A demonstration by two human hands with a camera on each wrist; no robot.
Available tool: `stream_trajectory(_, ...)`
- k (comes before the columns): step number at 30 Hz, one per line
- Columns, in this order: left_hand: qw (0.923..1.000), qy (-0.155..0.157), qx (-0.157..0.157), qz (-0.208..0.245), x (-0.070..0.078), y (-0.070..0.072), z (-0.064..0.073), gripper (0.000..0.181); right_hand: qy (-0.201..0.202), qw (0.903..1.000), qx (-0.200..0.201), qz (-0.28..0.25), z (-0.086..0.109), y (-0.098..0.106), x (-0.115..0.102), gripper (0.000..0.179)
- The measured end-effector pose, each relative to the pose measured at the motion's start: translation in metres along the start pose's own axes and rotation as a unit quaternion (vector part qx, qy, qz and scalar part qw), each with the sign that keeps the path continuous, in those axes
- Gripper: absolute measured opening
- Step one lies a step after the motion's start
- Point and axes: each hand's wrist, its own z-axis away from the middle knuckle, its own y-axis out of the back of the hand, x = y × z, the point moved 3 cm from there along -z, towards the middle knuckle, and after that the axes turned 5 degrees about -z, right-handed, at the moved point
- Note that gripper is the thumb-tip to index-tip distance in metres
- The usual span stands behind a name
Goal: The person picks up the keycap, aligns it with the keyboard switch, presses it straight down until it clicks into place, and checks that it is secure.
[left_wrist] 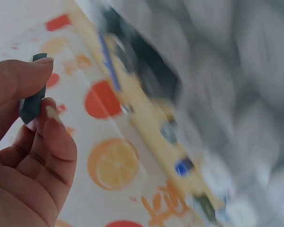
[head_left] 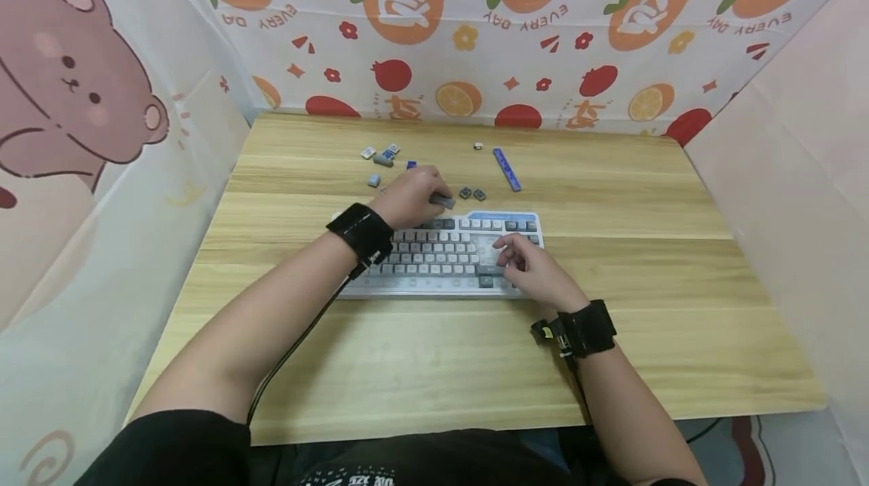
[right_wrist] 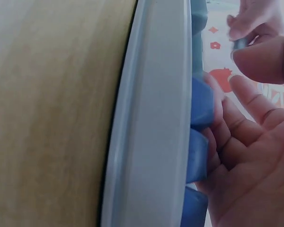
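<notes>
A white keyboard (head_left: 407,287) with white and grey keycaps lies mid-table, with a patch lacking keycaps (head_left: 485,247) at its right part. My left hand (head_left: 409,193) is over its back edge, pinching a long dark grey keycap (head_left: 443,201) between thumb and fingers. The left wrist view shows this grey keycap (left_wrist: 34,101) side-on. Above the keyboard's right end is my right hand (head_left: 536,273), its fingers loosely bent and holding nothing. In the right wrist view its thumb (right_wrist: 265,59) stands apart from the fingers, which are beside blue keycaps (right_wrist: 202,106).
Behind the keyboard lie two small dark square pieces (head_left: 472,193), a blue strip (head_left: 507,170) and a small pale piece (head_left: 478,146). Several loose keycaps (head_left: 369,152) are scattered at the back left. A fruit-print cloth (head_left: 434,56) hangs along the table's back edge.
</notes>
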Motion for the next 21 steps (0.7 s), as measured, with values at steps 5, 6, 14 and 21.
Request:
stream_trajectory(5, 0.9956, -0.016, 0.018, 0.090, 0.017, -0.007, 0.015, 0.030, 0.045, 0.9979, 0.032, 0.034, 0.000, -0.004, -0.006, 0.026)
stream_trajectory(6, 0.9930, -0.015, 0.019, 0.116, 0.019, -0.009, 0.018, 0.031, 0.063, 0.9963, 0.040, 0.042, 0.000, -0.005, -0.008, 0.026)
stream_trajectory(14, 0.9628, 0.011, 0.002, 0.270, 0.037, -0.032, 0.030, 0.031, 0.223, 0.9621, 0.136, 0.079, 0.005, -0.011, -0.037, 0.034)
stream_trajectory(21, 0.9609, 0.029, 0.001, 0.275, 0.046, -0.044, 0.035, 0.025, 0.276, 0.9381, 0.159, 0.136, 0.008, -0.007, -0.049, 0.028)
